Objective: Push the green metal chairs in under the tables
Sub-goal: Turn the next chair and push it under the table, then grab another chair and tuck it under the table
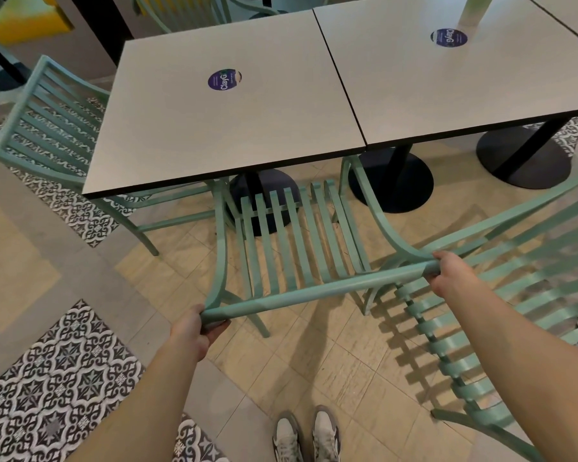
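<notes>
Your left hand (194,331) grips the left end of the top rail of a green metal chair (291,241), fingers curled under the rail; your right hand (446,273) grips the right end of the same rail, fingers wrapped over it; so both hands are grasping the chair back, one at each corner. The chair stands in front of you, facing the near edge of the left worktop (234,105); the front of its slatted seat lies just under that edge, near the black round base (267,198) of the worktop's post, while the rest of the seat and the back are out on the tan floor tiles (331,361). A second green chair (501,295) stands to your right, turned at an angle, its slatted back close beside your right forearm and its frame touching or nearly touching the chair you hold; you cannot tell which. A third green chair (44,121) sits at the left side of the left worktop, its seat partly under it. The right worktop (447,78) butts against the left one; each carries a round dark blue sticker (224,80). Your grey shoes (306,435) show at the bottom, by patterned black-and-white tiles (57,388).
</notes>
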Tool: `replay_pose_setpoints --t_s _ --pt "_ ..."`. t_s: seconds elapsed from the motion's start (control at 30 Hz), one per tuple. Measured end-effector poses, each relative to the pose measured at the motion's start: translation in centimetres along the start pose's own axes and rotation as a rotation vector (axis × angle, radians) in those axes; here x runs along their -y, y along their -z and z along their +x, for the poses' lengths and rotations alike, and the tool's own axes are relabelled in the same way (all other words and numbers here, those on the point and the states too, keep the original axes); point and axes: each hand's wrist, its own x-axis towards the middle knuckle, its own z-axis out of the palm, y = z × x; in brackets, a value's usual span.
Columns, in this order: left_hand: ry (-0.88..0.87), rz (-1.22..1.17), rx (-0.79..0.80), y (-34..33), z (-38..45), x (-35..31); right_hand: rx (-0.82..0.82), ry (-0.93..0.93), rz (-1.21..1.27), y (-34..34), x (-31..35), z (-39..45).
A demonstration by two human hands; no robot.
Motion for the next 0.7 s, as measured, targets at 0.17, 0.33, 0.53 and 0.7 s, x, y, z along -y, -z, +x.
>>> replay_pose_setpoints --t_s 0.17,0.33,0.53,0.7 --pt "-0.087 0.395 -0.089 0.4 0.2 -0.5 0.041 0.052 -0.044 0.7 0.1 -1.1" --pt "-0.393 0.937 -0.111 -1.8 -1.5 -2.8 0.011 0.180 -0.294 3.6 1.0 -2.2" --pt "-0.964 1.537 0.104 -7.2 -4.9 -1.9 0.003 0.749 -1.130 8.4 0.4 -7.3" --pt "-1.478 1.799 0.295 -11.9 -10.0 3.1 0.074 0.971 -1.407 13.3 -1.2 -10.5"
